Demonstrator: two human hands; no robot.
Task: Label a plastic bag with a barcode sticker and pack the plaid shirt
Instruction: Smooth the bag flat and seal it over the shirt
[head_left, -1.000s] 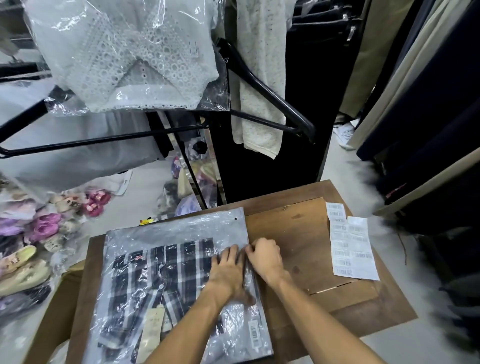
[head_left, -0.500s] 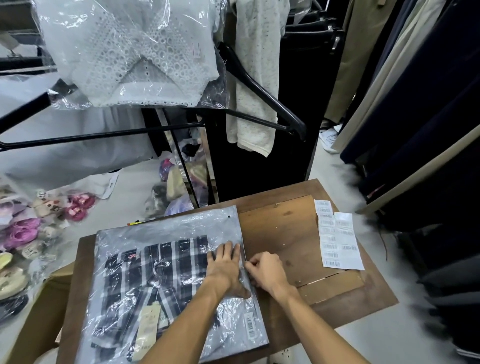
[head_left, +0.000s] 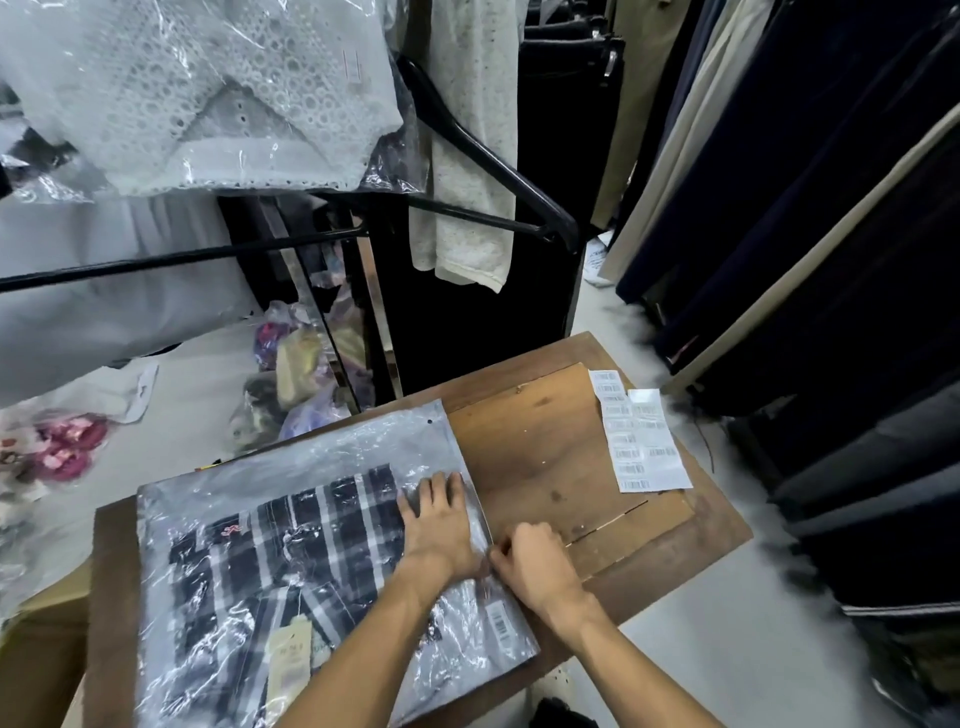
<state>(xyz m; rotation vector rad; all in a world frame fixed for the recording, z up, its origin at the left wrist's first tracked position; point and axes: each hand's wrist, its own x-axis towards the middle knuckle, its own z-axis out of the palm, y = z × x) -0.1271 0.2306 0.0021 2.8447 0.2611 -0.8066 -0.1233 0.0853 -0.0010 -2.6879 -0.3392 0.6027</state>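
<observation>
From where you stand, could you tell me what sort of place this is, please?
Probably a clothing stockroom or packing area. Dark garments hang on the right, a white lace top in plastic hangs over a black rail, and barcode sticker sheets lie on the wooden table.

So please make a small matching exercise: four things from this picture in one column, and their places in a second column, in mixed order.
Things:
1. plaid shirt
2. barcode sticker
3. sheet of barcode labels
4. left hand

Places:
A. bare wood at the table's right side
B. flat on the bag, near its right edge
C. inside the plastic bag
D. stuck on the bag's near right corner

Pairs: 1-C, 2-D, 3-A, 4-B
</observation>
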